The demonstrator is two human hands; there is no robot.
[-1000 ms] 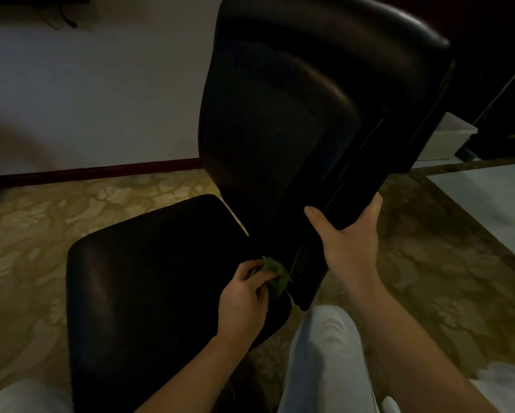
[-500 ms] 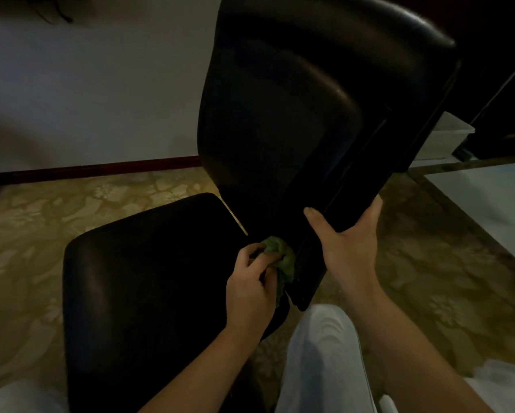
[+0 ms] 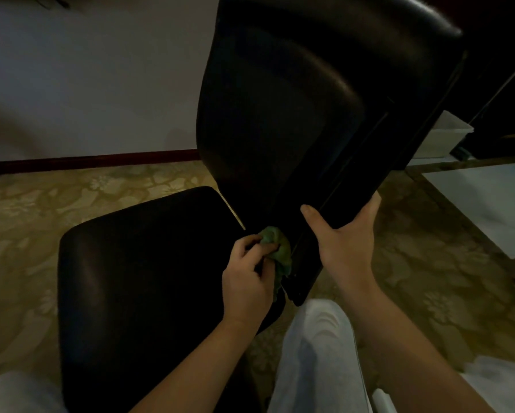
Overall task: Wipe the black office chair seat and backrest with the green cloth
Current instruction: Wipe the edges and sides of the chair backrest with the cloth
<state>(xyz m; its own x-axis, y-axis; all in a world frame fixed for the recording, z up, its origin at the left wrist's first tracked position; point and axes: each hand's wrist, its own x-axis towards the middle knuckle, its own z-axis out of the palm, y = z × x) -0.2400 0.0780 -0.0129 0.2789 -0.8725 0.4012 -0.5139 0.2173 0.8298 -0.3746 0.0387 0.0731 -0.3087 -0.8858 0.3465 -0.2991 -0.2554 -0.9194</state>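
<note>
Green cloth (image 3: 277, 247) half hidden by left hand (image 3: 245, 283), backrest (image 3: 280, 99) top cut off

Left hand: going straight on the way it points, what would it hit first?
Most likely the lower part of the backrest, right behind the cloth that the left hand grips; depth is unclear.

no readable text anywhere
</note>
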